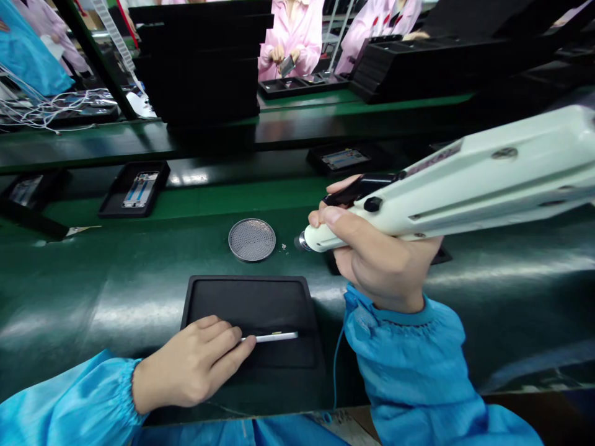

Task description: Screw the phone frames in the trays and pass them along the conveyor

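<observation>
My left hand (199,356) is closed on one end of a thin silver-edged device (276,337), which it holds on edge over a black tray (251,297). Its flat faces are not visible from here, though it looks like a phone body. In my right hand (376,254) is a pale green electric screwdriver (469,179), gripped near its nose with fingers around the black lever. The screwdriver's tip points left, above the bench. Just left of it lie a few tiny screws (284,248) and a round perforated dish (251,240) with small screws near its upper rim.
Black trays with phone frames stand along the far strip, at left (134,189) and at centre right (341,158). Stacked black trays (204,62) rise behind. Across the bench, a person in a pink coat (297,37) handles a device. White cables (51,105) lie tangled at far left.
</observation>
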`<state>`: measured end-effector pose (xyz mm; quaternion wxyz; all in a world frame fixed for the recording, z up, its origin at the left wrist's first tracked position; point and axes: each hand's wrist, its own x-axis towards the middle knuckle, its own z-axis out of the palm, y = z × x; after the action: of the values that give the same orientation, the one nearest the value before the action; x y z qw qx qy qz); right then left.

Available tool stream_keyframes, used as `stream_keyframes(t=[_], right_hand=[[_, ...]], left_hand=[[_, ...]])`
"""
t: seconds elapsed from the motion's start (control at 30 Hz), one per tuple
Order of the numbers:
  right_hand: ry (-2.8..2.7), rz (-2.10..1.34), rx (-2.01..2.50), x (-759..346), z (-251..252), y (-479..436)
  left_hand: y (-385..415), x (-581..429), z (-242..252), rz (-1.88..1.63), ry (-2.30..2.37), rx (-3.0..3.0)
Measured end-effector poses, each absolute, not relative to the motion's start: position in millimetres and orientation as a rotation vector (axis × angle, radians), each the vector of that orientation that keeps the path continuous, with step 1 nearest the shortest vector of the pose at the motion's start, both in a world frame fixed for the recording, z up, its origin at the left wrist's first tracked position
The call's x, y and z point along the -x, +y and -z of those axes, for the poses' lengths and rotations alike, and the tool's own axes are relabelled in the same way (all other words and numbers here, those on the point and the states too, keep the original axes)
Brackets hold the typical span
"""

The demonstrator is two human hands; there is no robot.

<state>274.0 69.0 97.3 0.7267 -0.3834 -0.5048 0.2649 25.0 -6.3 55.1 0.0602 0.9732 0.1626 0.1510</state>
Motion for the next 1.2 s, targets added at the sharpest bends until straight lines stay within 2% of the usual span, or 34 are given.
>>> stream_keyframes(t=[0.37,1.2], right_hand=[[-1.11,-0.589,0.838,-273.7,-98.6,69.2],[-1.114,-0.596,0.874,-275.4,-93.0,76.3]], left_hand=[[-2.6,-19.5,-52.2,-0.555,0.499,-2.901],[1.3,-21.8,-51.5,-0.485,0.502,-2.899]])
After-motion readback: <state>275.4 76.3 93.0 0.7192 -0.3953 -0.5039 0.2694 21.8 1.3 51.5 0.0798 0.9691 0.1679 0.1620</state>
